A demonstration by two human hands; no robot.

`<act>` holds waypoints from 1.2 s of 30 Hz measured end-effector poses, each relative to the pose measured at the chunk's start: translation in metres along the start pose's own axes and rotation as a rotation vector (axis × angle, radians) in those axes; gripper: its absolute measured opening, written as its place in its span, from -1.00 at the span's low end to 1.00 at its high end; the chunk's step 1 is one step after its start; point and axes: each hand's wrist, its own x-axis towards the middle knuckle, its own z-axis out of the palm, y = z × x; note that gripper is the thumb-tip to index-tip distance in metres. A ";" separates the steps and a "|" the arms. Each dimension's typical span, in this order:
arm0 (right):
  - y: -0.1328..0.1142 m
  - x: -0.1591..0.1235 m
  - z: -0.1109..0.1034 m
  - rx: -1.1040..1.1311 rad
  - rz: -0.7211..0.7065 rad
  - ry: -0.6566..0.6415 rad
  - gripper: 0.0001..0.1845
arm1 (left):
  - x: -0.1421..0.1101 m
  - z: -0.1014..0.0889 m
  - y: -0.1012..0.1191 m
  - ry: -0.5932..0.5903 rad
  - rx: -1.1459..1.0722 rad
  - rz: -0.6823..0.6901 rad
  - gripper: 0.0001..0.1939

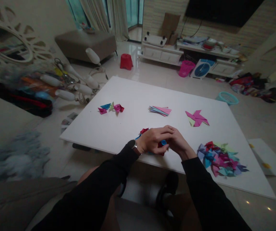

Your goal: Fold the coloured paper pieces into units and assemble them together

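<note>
Close together over the table's near edge, my left hand (152,139) and my right hand (178,141) meet with fingers curled. Between them shows a red and blue folded paper piece (163,142), mostly hidden by the fingers. More red and blue folded paper (144,131) peeks out behind my left hand; I cannot tell whether it is joined to the held piece. To the right lies a heap of colourful folded paper pieces (221,160). A pink and pale green pinwheel-shaped paper (197,118) lies farther back.
On the white table (128,93), a stack of paper strips (160,110) lies mid-back and several small folded papers (111,108) lie at left. Beyond are a red stool (126,62), a pink bin (186,68) and a turquoise basket (227,98). A white lamp (80,86) stands left.
</note>
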 end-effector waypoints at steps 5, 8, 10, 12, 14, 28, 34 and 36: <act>0.002 0.002 -0.005 0.032 -0.019 0.028 -0.70 | 0.000 -0.001 0.000 0.024 0.050 0.020 -0.46; 0.003 0.001 -0.005 0.000 -0.010 0.000 -0.75 | 0.002 -0.002 0.001 0.050 0.040 0.047 -0.46; 0.003 0.001 -0.005 -0.016 0.000 -0.017 -0.76 | 0.002 -0.001 0.001 0.051 0.034 0.051 -0.44; 0.002 0.001 -0.006 -0.004 0.004 -0.010 -0.74 | 0.002 0.000 0.001 0.049 0.039 0.047 -0.44; 0.002 0.002 -0.007 0.024 -0.005 0.018 -0.71 | 0.002 0.000 0.001 0.044 0.050 0.035 -0.44; 0.008 0.012 -0.009 0.045 -0.107 0.211 -0.61 | -0.005 -0.015 -0.012 0.054 0.156 -0.106 -0.55; 0.008 0.015 -0.024 -0.045 -0.193 0.346 -0.65 | -0.038 -0.060 -0.070 0.365 0.674 -0.820 -0.71; 0.007 0.013 -0.027 -0.072 -0.187 0.344 -0.66 | -0.060 -0.075 -0.089 0.291 0.754 -1.030 -0.62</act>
